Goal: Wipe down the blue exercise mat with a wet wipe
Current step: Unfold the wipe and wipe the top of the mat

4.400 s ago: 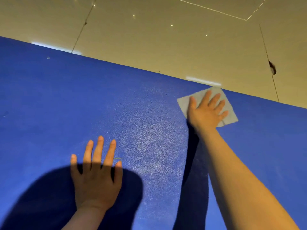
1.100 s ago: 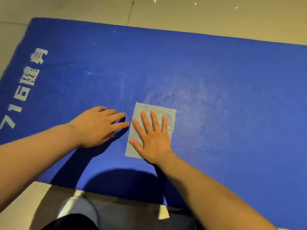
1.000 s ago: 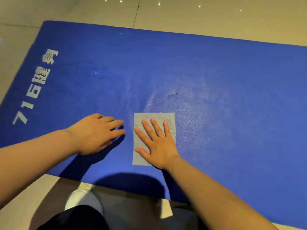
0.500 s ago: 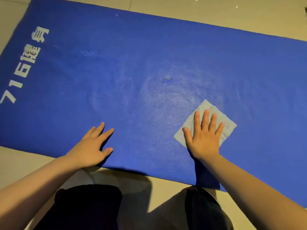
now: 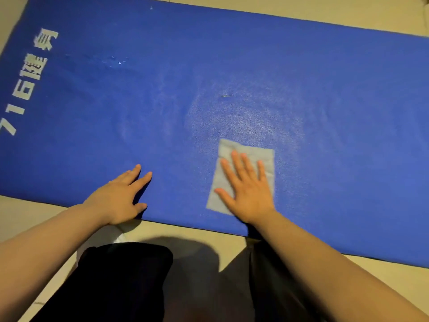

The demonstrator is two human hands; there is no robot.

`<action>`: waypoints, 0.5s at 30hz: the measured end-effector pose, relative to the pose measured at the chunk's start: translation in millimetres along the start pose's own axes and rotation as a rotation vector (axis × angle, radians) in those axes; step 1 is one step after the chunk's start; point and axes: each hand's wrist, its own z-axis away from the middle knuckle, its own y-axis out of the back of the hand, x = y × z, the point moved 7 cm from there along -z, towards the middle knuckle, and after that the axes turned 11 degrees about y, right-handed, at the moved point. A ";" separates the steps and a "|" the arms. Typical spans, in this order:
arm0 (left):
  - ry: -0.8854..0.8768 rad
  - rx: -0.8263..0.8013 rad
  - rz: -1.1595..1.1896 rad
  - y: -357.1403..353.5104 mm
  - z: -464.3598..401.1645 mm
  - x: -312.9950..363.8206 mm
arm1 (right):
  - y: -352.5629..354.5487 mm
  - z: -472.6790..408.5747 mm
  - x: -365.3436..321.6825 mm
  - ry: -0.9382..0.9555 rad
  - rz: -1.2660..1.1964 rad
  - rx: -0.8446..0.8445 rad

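Glossy beige floor tiles (image 5: 301, 5) fill the surroundings — warm indoor light, small glints near the top edge.

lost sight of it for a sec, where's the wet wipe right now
In the head view the wet wipe lies flat on the blue exercise mat, near its front edge, right of centre, under the right hand; the left hand rests apart.

Matt, fine-grained blue foam mat (image 5: 301, 77), damp sheen mid-surface; soft pale cloth-like wipe (image 5: 222, 180); glossy beige floor tiles (image 5: 348, 10).
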 end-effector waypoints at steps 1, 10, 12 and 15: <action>0.003 0.010 0.002 0.9 1.1 0.2 | 4.8 19.3 26.7 -0.091 0.008 -0.014; 0.048 0.137 0.303 -13.6 5.0 8.5 | 11.2 82.4 69.5 -0.257 0.003 -0.105; 0.048 0.142 0.356 -14.7 3.9 8.5 | 5.3 58.9 33.5 -0.118 0.012 -0.102; 0.035 0.134 0.424 -17.9 6.0 8.0 | -6.2 19.4 -32.0 0.078 0.003 -0.112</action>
